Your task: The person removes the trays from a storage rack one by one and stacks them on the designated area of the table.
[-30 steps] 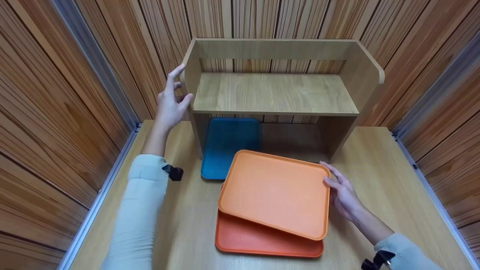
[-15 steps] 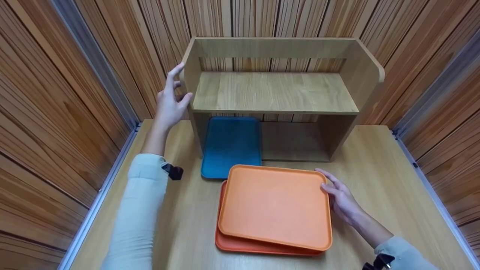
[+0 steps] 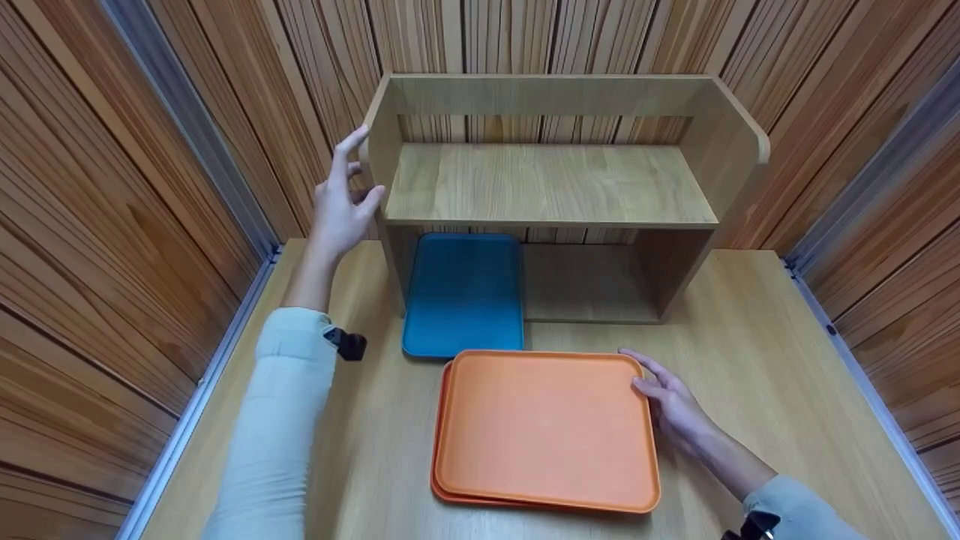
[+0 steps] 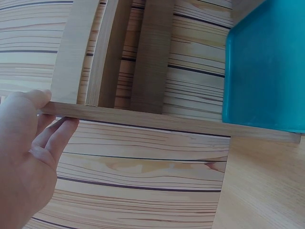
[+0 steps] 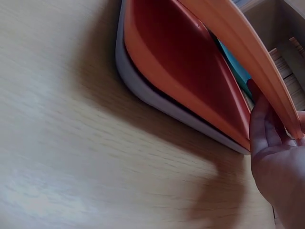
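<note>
In the head view my right hand point(image 3: 679, 409) holds a light orange tray point(image 3: 547, 427) by its far right corner, thumb on top and fingers beneath. The right wrist view shows this tray tilted above a red-orange tray point(image 5: 176, 52), with a gap between them. Under the red-orange tray lies a greyish tray point(image 5: 157, 101) on the table. My left hand point(image 3: 341, 214) grips the left side panel of a wooden shelf point(image 3: 547, 184), thumb on one face and fingers on the other in the left wrist view. A blue tray point(image 3: 465, 300) lies in the shelf's lower left, its front sticking out.
The shelf stands at the back of a wooden table point(image 3: 375, 450). Wood-patterned walls point(image 3: 112, 187) with metal edge strips enclose the left, back and right sides. The shelf's right side panel point(image 3: 727, 142) rises beyond my right hand.
My right hand has brought the light orange tray toward the front and turned it straighter, so it now covers most of the red-orange tray. My left hand has stayed on the shelf panel.
</note>
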Tool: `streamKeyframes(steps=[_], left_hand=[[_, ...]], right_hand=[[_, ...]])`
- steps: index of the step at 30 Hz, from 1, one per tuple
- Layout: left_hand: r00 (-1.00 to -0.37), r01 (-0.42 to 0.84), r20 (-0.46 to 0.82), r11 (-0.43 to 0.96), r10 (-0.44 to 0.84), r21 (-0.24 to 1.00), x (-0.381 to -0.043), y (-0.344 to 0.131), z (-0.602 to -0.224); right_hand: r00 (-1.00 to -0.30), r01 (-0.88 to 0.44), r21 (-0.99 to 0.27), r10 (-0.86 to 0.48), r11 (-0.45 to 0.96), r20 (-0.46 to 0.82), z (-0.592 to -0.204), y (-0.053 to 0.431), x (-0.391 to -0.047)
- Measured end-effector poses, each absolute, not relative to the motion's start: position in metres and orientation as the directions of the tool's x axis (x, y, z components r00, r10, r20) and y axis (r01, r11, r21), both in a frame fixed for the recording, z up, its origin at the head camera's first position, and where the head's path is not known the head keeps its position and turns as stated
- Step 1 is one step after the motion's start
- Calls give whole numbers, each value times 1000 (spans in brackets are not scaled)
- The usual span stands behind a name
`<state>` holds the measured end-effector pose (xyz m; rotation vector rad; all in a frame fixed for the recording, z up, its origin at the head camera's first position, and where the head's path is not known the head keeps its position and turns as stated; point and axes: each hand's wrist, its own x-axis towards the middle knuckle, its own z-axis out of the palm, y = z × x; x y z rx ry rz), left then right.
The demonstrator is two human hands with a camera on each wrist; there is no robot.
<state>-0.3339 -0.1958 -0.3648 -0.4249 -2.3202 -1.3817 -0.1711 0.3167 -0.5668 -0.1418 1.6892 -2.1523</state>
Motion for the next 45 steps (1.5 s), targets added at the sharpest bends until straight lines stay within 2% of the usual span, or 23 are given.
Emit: streamKeyframes(steps=[7,16,25,30,45], left_hand=[[-875,453,481,445,56,772,-335,-195,-367],[-885,431,462,460,48,776,-334,-195,-368],[-887,427,460,462,46,777,-334,-196,-367],[-866,464,496,461,57,757,-334,-196,-367],[-875,444,483,470,42,763,-334,-195,-365]], right_hand=[[-903,225,-959,-407,-169,-140,-572,315,-173],[-910,231,-973,-351,9,-219,-564,323,-178],[-934,167,-976,-297,136,-201,-569,326,-182],[-943,124,-964,-275,235,-188,-575,324,-185],[-928,130,-946,-300,296,-222,-579,317,-192]])
